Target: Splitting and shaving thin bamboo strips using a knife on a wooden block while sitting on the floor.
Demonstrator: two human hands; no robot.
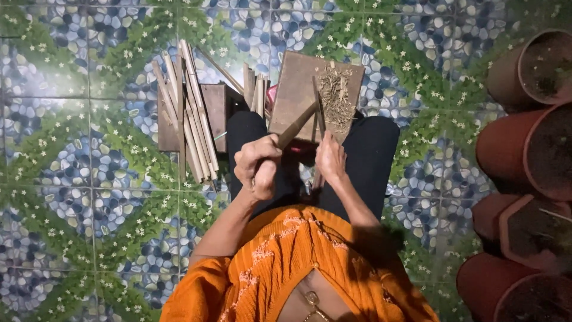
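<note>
I sit on the floor with my legs in black trousers stretched forward. My left hand (257, 167) grips the handle of a knife (296, 126), its blade slanting up to the right. My right hand (330, 158) pinches a thin bamboo stick (319, 104) that stands against a brown wooden board (295, 80) lying across my knees. The blade meets the stick just above my right hand. A heap of pale shavings (336, 95) lies on the right side of the board.
A bundle of split bamboo sticks (190, 113) lies on a smaller dark board (215, 104) left of my legs. More short sticks (256, 89) stand behind it. Several reddish clay pots (524, 149) line the right edge. The floor is patterned tile (77, 179).
</note>
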